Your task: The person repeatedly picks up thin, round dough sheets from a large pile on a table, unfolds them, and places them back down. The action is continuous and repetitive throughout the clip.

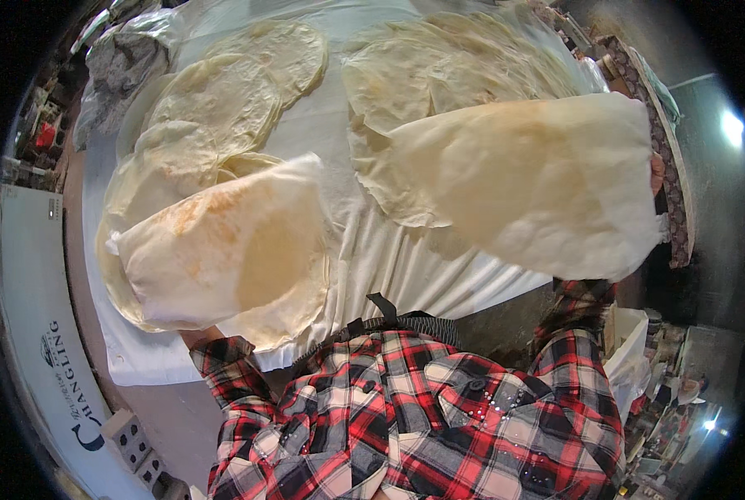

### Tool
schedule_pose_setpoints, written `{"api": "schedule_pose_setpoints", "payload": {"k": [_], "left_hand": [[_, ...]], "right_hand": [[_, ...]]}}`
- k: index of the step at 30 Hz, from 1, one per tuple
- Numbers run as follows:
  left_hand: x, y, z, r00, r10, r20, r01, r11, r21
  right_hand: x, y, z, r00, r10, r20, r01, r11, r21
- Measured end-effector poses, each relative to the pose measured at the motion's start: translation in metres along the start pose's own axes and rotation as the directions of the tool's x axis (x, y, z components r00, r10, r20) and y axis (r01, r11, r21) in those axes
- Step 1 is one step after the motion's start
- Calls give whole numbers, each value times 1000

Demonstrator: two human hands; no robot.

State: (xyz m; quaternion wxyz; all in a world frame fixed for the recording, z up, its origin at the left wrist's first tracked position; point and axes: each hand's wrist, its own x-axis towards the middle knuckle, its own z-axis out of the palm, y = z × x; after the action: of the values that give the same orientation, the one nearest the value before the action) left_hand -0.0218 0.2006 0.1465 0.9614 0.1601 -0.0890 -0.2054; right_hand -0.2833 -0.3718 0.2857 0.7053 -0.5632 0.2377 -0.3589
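Observation:
A pale, thin, round flatbread with brown-toasted patches (193, 242) lies folded and raised at its far corner on the left. My left hand (199, 335) grips its near edge, the fingers mostly hidden beneath it. Another large pale flatbread (522, 183) is lifted at the right, blurred along its near edge. My right sleeve (585, 298) runs up behind this sheet; it hides my right hand, which holds it up. Skin (657, 172) shows at the sheet's right edge; I cannot tell whose. Overlapping flatbreads (214, 100) spread at the far left, with a thicker pile (464, 62) at the far right.
A white cloth (364, 242) covers the table, wrinkled near my waist. Crumpled plastic and a grey bundle (126, 71) sit at the far left corner. Left of the table stands a white box-like panel (39, 333). A white bag (631, 358) stands beside my right arm.

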Motion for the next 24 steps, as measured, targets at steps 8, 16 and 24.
{"api": "schedule_pose_setpoints", "payload": {"k": [8,16,24], "left_hand": [[17,9,16,999,-14,51,11,998,61],[36,-9,39,991,-109,73,96,982,165],[118,-71,94,948,-302,99,263,920,291]], "right_hand": [[97,-42,-28,988,-134,-72,119,977,-178],[60,147,66,862,110,495,193,832,-520],[-88,239,107,582,205,787,567,591,-574]]}}
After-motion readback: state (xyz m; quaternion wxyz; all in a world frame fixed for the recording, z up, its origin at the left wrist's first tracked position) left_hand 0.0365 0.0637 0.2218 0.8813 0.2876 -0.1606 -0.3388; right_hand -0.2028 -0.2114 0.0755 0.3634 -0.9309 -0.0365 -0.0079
